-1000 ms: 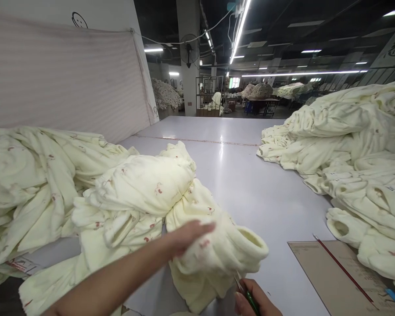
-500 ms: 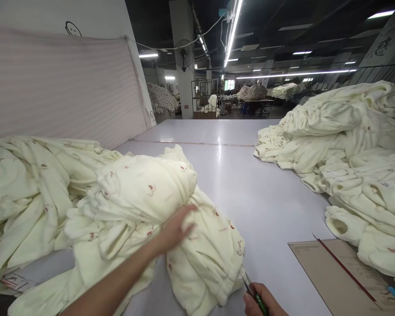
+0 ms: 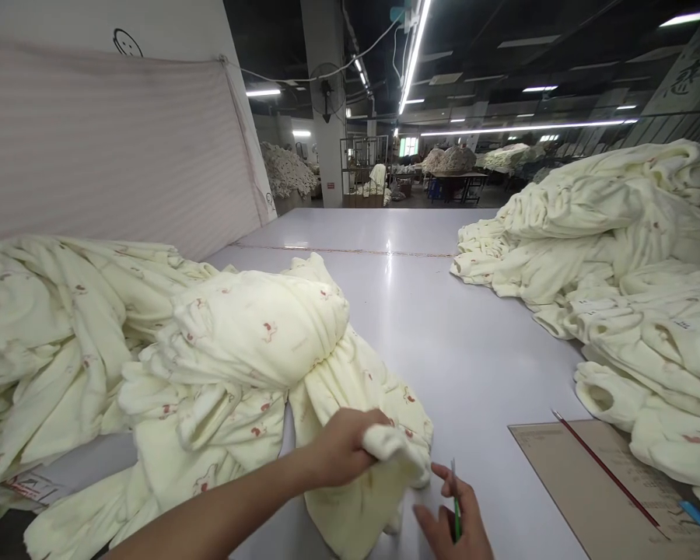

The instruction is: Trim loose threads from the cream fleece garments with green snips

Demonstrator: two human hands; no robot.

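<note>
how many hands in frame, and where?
2. The left hand holds an edge of the cream cloth, near bottom center; the right hand, just right of it, holds a green-handled tool. Others could be hidden in the dim background.

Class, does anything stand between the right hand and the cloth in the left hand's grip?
Nothing visible does: the right hand, holding a green-handled tool, is beside the cream cloth that the left hand grips; contact is unclear.

On my table [image 3: 472,373] lies a cloth bundle [image 3: 268,327]; at its left, a heap [image 3: 40,334]; well right, a pile [image 3: 612,218]; beside the pile, a pencil [image 3: 607,469] on a sheet [image 3: 565,478].
</note>
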